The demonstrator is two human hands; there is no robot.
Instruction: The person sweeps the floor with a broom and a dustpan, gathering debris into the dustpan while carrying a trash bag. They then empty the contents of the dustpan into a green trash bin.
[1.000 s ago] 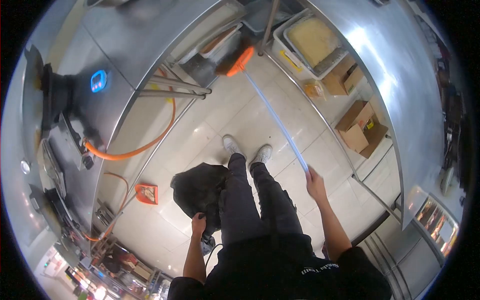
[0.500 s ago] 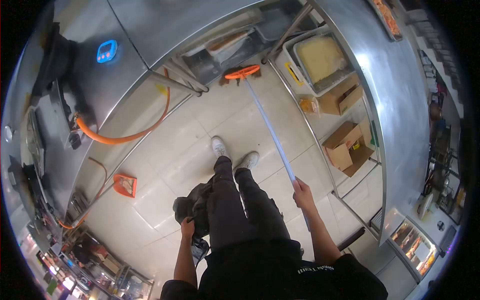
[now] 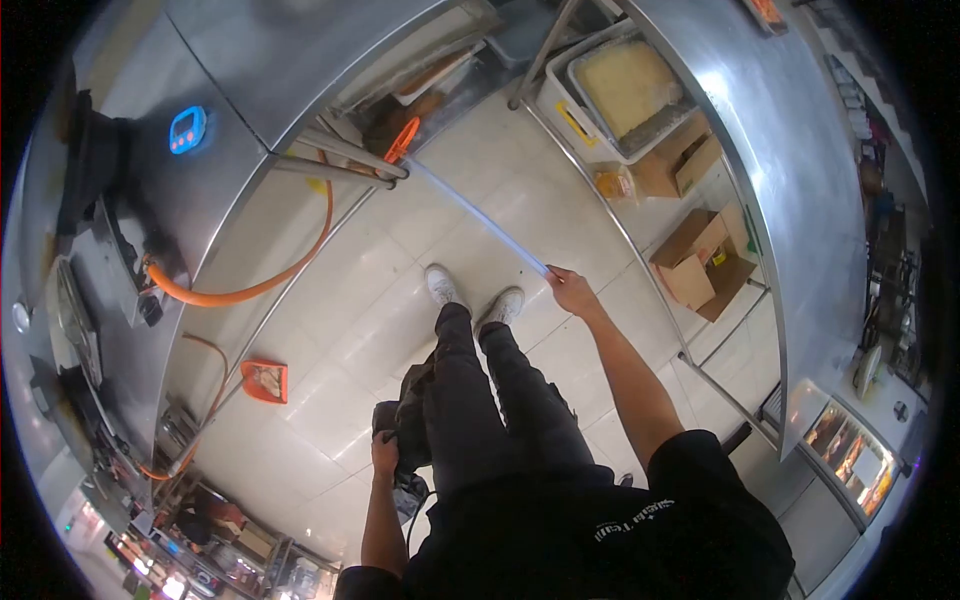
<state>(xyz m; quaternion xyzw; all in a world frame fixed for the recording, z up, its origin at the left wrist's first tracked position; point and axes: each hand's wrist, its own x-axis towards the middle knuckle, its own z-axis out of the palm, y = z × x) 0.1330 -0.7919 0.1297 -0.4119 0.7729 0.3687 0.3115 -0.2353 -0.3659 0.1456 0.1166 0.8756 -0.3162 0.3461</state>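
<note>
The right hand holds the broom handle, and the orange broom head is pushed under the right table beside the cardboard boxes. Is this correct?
Not quite. In the head view the right hand holds the broom handle, but the orange broom head is under the left table, away from the cardboard boxes.

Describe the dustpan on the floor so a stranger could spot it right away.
Start at the long steel counter on the left, the one with the blue timer on top. Follow the orange hose down to the tiled floor beside the counter's base. The dustpan lies there alone, a small flat orange scoop, unlike the orange broom head tucked under the counter farther up.
</note>
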